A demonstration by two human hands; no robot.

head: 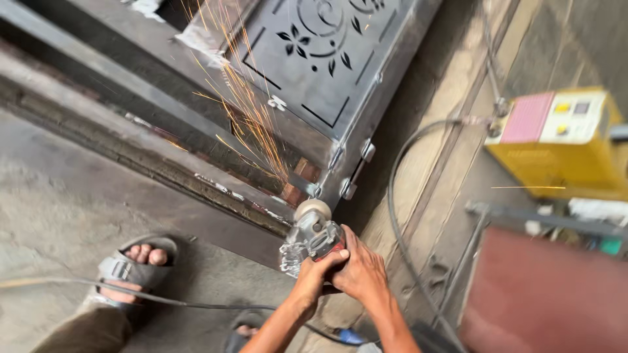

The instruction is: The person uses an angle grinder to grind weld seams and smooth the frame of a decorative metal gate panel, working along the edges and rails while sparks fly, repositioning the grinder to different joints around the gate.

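Two hands clamped on one angle grinder (313, 238), left hand (316, 273) wrapped over the body, right hand (362, 269) closed around the rear beside it. Grinder disc pressed to the lower corner of a grey metal gate panel (314, 72) with cut-out flower patterns, orange sparks (245, 111) streaming up across the panel. Right of the grinder, well apart, a yellow welding machine (562, 144) with a black cable (396, 216) looping between. Left of the grinder, a sandalled foot (134, 265) on concrete.
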